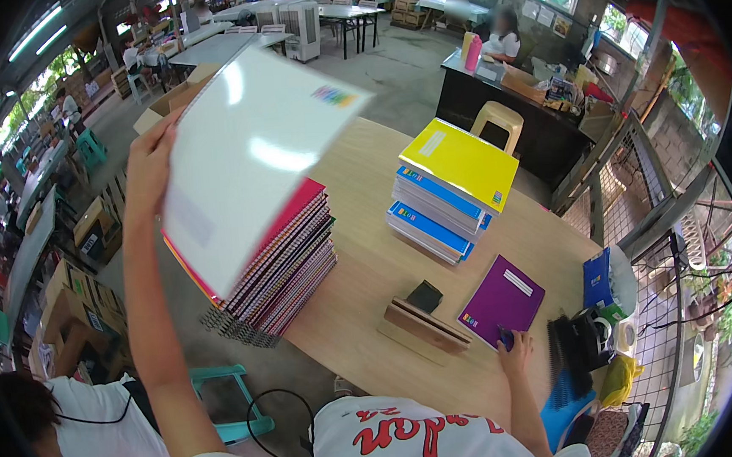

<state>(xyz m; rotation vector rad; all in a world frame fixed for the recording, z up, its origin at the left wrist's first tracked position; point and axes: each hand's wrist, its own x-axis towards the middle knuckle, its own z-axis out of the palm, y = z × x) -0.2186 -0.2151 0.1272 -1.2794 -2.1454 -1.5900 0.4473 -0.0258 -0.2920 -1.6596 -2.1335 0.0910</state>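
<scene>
White notebook (238, 152) is being gripped by left hand (151, 163); dark object (506, 336) is being pinched by right hand (518, 355) at near corner of purple notebook (500, 300), long axis slanting away rightward.

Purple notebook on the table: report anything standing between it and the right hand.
Only a small dark object, held by the right hand, visibly comes between that hand and the purple notebook, at the notebook's near corner. Whether it touches the notebook, I cannot tell.
</scene>
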